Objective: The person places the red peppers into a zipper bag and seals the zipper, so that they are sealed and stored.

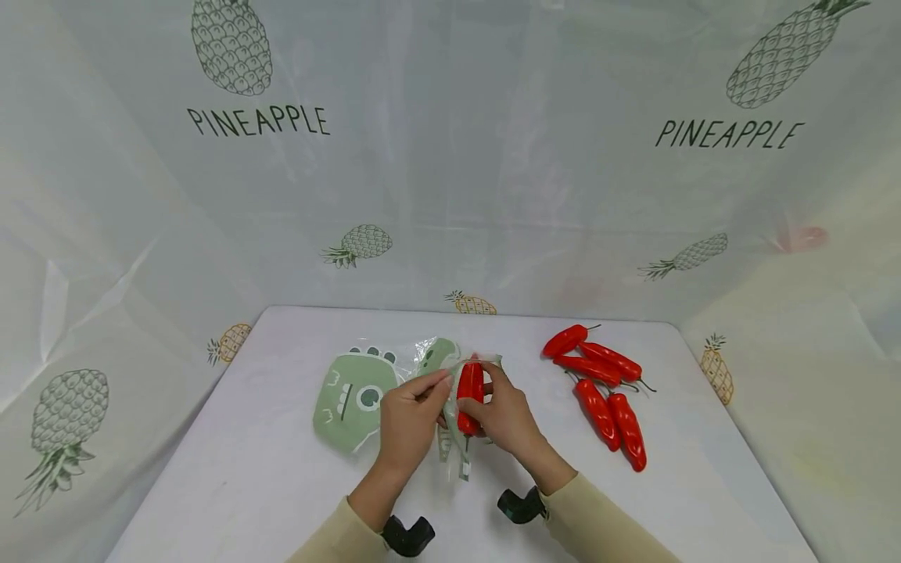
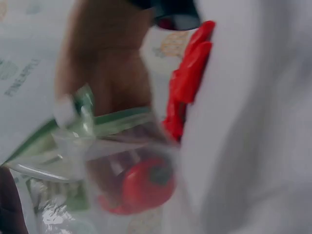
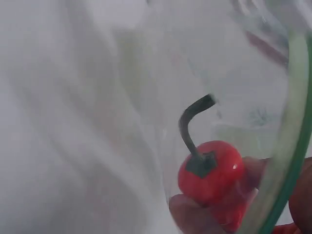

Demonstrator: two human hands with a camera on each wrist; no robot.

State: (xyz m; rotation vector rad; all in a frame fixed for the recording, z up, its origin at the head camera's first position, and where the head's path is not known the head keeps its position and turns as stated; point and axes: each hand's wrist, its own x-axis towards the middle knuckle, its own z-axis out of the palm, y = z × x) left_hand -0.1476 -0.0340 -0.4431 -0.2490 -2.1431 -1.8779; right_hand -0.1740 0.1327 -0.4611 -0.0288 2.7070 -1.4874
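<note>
Between the two hands is a red chili pepper (image 1: 470, 400), its dark stem pointing toward the person. My right hand (image 1: 512, 418) grips it with thumb and fingers. My left hand (image 1: 408, 426) pinches the edge of a clear plastic bag with a green strip (image 2: 124, 119) along its mouth. Through the plastic, the left wrist view shows the pepper (image 2: 148, 185) low in front of the right hand. Up close in the right wrist view, the pepper's curved stem (image 3: 187, 124) stands out, with fingertips around the red body. Parts of the bag are hidden behind the hands.
Left of the hands lies a flat green monster-face print in clear plastic (image 1: 345, 403). Another green printed piece (image 1: 436, 356) lies just behind the hands. Several red chili peppers (image 1: 598, 414) are grouped on the right of the white table (image 1: 232, 469). A pineapple-print sheet (image 1: 493, 180) surrounds it.
</note>
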